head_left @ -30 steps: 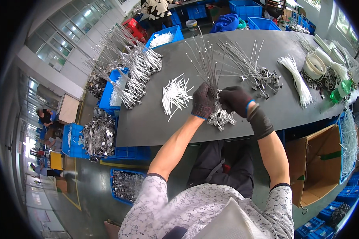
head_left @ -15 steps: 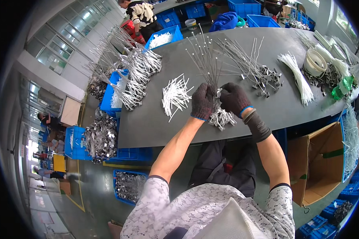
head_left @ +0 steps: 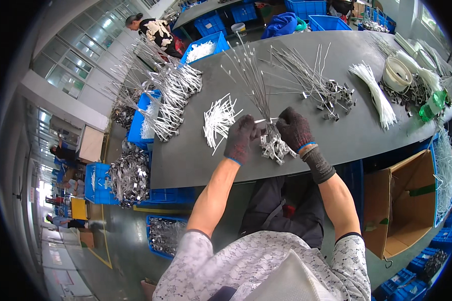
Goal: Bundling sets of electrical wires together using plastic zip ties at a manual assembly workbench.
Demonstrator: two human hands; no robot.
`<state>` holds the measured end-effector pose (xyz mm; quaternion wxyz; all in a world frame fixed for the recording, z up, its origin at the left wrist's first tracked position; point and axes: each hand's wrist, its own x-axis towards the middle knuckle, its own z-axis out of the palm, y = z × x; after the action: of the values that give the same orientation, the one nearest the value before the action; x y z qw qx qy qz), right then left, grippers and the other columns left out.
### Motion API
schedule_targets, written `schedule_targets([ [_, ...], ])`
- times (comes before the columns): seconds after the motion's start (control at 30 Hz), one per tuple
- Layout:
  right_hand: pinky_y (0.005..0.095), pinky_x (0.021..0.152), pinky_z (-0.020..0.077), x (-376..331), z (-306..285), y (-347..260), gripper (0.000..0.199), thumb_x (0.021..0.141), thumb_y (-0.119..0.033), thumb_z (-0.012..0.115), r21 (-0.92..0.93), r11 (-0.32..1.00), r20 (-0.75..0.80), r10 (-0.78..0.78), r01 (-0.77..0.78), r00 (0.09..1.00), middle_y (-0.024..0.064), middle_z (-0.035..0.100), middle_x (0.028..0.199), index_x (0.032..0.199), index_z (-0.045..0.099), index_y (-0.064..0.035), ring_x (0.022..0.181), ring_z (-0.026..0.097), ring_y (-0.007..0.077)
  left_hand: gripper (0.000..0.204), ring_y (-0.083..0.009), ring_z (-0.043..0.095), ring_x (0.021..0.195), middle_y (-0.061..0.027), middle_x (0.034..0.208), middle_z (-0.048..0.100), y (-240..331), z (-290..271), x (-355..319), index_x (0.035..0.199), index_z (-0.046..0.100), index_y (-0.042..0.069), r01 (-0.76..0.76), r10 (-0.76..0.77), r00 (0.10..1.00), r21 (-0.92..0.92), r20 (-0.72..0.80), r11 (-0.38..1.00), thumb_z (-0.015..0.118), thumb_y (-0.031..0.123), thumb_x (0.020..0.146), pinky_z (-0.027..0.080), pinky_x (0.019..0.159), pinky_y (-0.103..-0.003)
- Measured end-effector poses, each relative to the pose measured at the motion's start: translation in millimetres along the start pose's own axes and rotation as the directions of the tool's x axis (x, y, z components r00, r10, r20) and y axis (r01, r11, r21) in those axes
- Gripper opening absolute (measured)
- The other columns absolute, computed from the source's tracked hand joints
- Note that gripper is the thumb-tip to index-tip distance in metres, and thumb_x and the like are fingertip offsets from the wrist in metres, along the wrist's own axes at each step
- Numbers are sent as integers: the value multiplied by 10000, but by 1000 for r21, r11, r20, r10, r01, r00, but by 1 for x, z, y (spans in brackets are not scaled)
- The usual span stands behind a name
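Both gloved hands, left (head_left: 241, 139) and right (head_left: 295, 128), raised, fingers closed.

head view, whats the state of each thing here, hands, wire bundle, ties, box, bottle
left hand: gloved, gripping the wire bundle
right hand: gloved, pinching a white tie at the bundle
wire bundle: gathered, held upright, clips resting on the table
white cable ties: loose pile, lying flat
second wire batch: spread out, untied
cardboard box: open, looks empty
green bottle: lying on its side
grey table: cluttered
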<state>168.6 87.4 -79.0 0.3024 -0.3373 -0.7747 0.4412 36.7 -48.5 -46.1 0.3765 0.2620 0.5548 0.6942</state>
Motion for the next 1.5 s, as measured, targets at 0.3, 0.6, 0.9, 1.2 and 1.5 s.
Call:
schedule_targets([
  [0.3, 547, 595, 507, 9, 6, -9, 114, 847, -183, 661, -183, 946, -206, -303, 268, 931, 203, 665, 725, 909, 594, -113, 722, 660, 465, 260, -101, 512, 556, -9, 764, 588, 2, -15, 26, 938, 618, 88, 172, -166, 982, -68, 91, 983, 556, 315, 1048, 421, 489, -263],
  [0.6, 563, 655, 517, 4, 6, -10, 119, 912, -231, 623, -254, 953, -171, -210, 163, 963, 225, 686, 813, 975, 608, -131, 807, 666, 474, 334, -153, 646, 794, -42, 953, 657, -4, -22, 5, 1129, 642, 10, -18, 4, 992, 114, 124, 993, 681, 304, 974, 549, 717, -326],
  [0.9, 444, 644, 546, -93, 1, 11, 319, 942, -188, 625, 74, 996, -52, 50, -46, 997, 174, 714, 854, 1249, 636, -104, 694, 679, 327, 218, -119, 575, 557, -1, 753, 660, -34, 29, 43, 938, 709, 49, -219, 317, 896, 310, -311, 925, 656, 259, 964, 472, 501, -296],
  [1.2, 339, 904, 526, -225, -76, 183, 345, 911, -174, 599, 155, 938, -123, 329, -309, 936, 205, 742, 1065, 1149, 683, 62, 1013, 706, 253, 542, -79, 241, 421, 60, 535, 313, 109, -59, -1, 1024, 682, 46, -74, 184, 926, -321, 330, 944, 504, 559, 1022, 207, 429, -282],
  [1.5, 321, 858, 521, -239, -34, 247, 332, 924, -168, 632, 59, 970, 75, 231, -236, 970, 132, 740, 1040, 1174, 686, 42, 967, 671, 192, 643, -45, 216, 370, 52, 503, 328, 262, -115, -103, 1380, 544, 10, -165, 417, 501, -389, 758, 906, 335, 540, 1083, 265, 366, -237],
])
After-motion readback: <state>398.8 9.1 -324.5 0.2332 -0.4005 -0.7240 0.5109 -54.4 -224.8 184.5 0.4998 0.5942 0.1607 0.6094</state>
